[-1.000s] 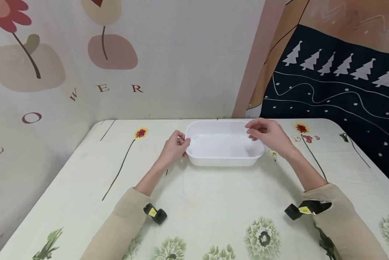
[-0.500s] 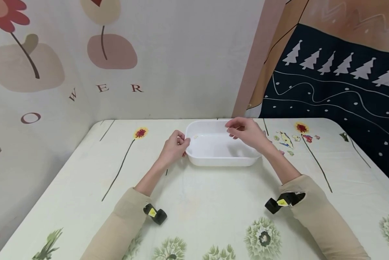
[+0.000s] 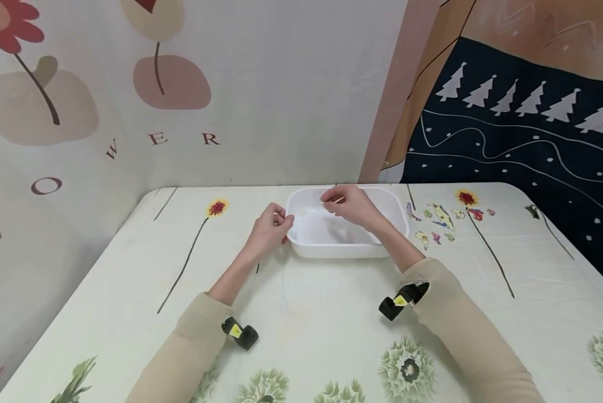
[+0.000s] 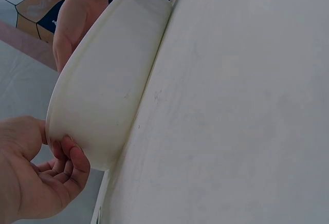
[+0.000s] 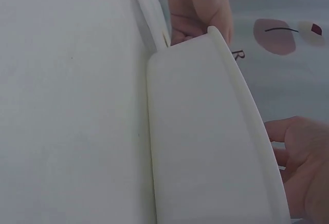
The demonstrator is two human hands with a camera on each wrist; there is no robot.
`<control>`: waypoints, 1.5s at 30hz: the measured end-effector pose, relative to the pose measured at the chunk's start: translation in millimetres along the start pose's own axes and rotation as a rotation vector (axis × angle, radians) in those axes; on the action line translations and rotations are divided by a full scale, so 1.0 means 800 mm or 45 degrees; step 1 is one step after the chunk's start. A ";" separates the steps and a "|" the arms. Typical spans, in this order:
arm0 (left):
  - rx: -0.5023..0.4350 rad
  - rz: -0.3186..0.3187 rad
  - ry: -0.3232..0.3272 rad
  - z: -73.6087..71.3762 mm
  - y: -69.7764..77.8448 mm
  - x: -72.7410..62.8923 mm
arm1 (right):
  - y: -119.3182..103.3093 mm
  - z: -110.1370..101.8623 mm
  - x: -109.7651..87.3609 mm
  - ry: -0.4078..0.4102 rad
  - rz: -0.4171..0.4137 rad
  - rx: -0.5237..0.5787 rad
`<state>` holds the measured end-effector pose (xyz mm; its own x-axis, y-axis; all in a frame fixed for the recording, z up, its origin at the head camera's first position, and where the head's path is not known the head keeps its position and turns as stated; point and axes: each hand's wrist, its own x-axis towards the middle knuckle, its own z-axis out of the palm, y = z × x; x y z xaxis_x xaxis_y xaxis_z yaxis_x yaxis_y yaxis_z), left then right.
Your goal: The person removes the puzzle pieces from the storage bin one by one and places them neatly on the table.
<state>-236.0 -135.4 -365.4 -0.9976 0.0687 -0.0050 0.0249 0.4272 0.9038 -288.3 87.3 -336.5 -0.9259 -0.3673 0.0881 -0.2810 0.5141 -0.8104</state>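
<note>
A white plastic tub stands at the back of the table. My left hand grips the tub's left rim, thumb on the edge and fingers curled below. The left wrist view shows this hand against the outside of the tub wall. Over the tub's inside is my right hand, thumb and fingers bent toward one another; whether something small sits between them I cannot tell. In the right wrist view the tub's wall partly hides the right hand. A tiny pale piece lies in the tub's left part.
Several small colourful cut-out pieces lie on the flower-print tablecloth right of the tub. A pale printed curtain hangs behind the table, and a dark cloth with white trees hangs at the right.
My right hand has moved left from the tub's right end to over its middle, uncovering the colourful pieces at the right. The left hand keeps its grip on the rim.
</note>
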 end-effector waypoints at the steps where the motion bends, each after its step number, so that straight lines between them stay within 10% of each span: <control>1: 0.001 -0.002 0.000 0.000 0.000 0.000 | -0.001 0.004 0.003 -0.007 -0.004 -0.010; 45: -0.015 0.043 0.002 -0.001 -0.001 -0.001 | -0.003 0.063 0.050 -0.210 -0.216 -0.551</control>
<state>-235.1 -136.6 -365.5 -0.9963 0.0816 0.0260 0.0576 0.4139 0.9085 -311.7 32.2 -360.1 -0.8155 -0.5737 0.0768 -0.5358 0.6982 -0.4748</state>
